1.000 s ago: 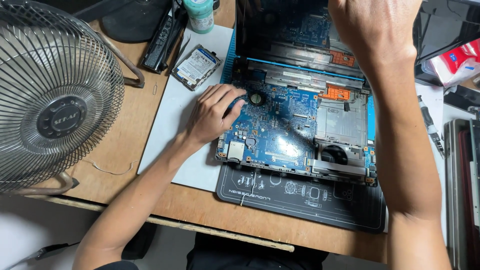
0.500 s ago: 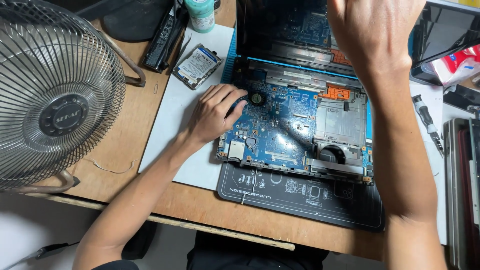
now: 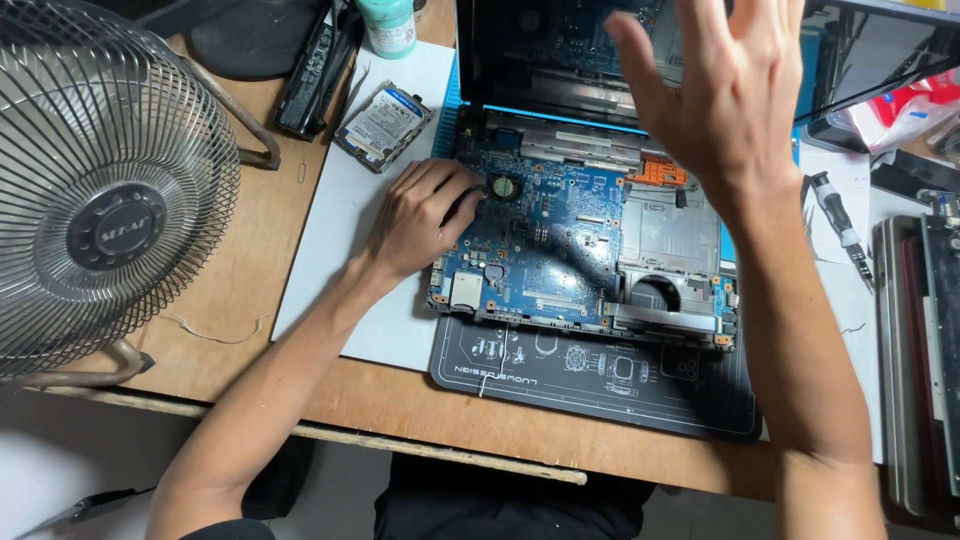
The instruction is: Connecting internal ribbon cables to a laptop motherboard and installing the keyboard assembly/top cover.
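Bright, even overhead light; raised right hand [image 3: 735, 95] motion-blurred, shadowing the motherboard [image 3: 560, 240]

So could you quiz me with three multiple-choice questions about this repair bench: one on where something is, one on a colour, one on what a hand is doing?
1. Where does the metal fan stand?
A. left of the laptop
B. on the laptop
C. right of the laptop

2. What colour is the circuit board?
A. red
B. blue
C. yellow

3. How is the right hand?
A. gripping a screwdriver
B. flat on the desk
C. raised, open and empty

Answers:
1 A, the fan fills the left side of the desk.
2 B, the bared board is blue.
3 C, its fingers are spread in the air, while the left hand rests on the board.
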